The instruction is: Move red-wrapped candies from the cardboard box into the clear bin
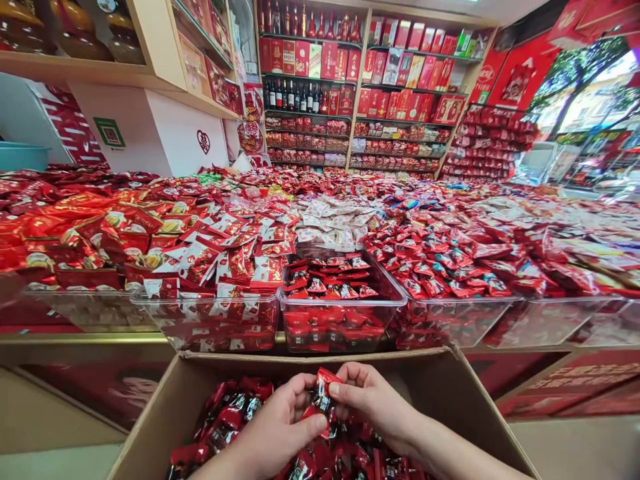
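Observation:
Both my hands meet over an open cardboard box (320,359) that holds many red and black wrapped candies (227,423). One red and black candy packet (325,388) is between them. My right hand (373,399) pinches its upper right side between thumb and fingers. From the left, my left hand (287,419) closes on its lower part, thumb in front and fingers curled behind. Just beyond the box stands a clear plastic bin (345,303), partly filled with similar red and black packets (330,277).
Beside that bin, more clear bins overflow with red and white packets (240,257) on the left and red packets (450,260) on the right. White packets (335,220) lie behind. Shelves (313,80) of bottles and red boxes line the back wall. A white pillar (185,133) stands left.

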Motion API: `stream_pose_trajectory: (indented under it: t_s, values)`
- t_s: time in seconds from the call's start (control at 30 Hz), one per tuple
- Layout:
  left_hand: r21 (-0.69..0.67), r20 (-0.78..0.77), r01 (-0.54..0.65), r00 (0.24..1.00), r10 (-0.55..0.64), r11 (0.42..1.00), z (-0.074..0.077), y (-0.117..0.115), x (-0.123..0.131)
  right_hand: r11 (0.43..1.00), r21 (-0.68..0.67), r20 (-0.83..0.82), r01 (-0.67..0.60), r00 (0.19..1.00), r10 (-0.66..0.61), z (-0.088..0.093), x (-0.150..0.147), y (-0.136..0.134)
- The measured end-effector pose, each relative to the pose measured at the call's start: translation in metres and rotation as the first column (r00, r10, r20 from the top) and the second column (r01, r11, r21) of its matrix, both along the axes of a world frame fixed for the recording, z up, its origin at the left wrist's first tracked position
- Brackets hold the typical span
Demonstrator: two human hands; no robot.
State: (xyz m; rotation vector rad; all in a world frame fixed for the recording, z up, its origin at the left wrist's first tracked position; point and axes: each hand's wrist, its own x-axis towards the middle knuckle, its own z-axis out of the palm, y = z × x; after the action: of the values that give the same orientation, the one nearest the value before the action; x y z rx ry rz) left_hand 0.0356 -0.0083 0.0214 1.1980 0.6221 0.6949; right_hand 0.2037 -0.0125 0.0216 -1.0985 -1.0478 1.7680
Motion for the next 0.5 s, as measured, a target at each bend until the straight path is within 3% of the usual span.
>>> stream_pose_trajectory:
  t_s: [0.13, 0.3, 0.4, 0.5]
  values:
    - [0.045, -0.094, -0.034, 0.995, 0.038, 0.998, 0.009, -0.004, 0.000, 0.999, 0.031, 0.039, -0.018, 0.999, 0.016, 0.006, -0.001, 0.000]
    - [0.215, -0.311, -0.074, 0.940, 0.140, 0.974, 0.021, -0.001, -0.007, 0.992, -0.023, 0.079, -0.122, 0.989, 0.123, 0.022, 0.006, -0.003]
    - [0.342, -0.399, -0.024, 0.902, 0.168, 0.940, 0.023, 0.002, -0.012, 0.986, 0.113, 0.061, -0.121, 0.992, 0.115, 0.023, 0.008, -0.004]
    - [0.305, -0.346, -0.063, 0.923, 0.172, 0.950, 0.022, 0.004, -0.013, 0.971, 0.198, 0.143, -0.137, 0.984, 0.110, 0.018, 0.009, -0.004]
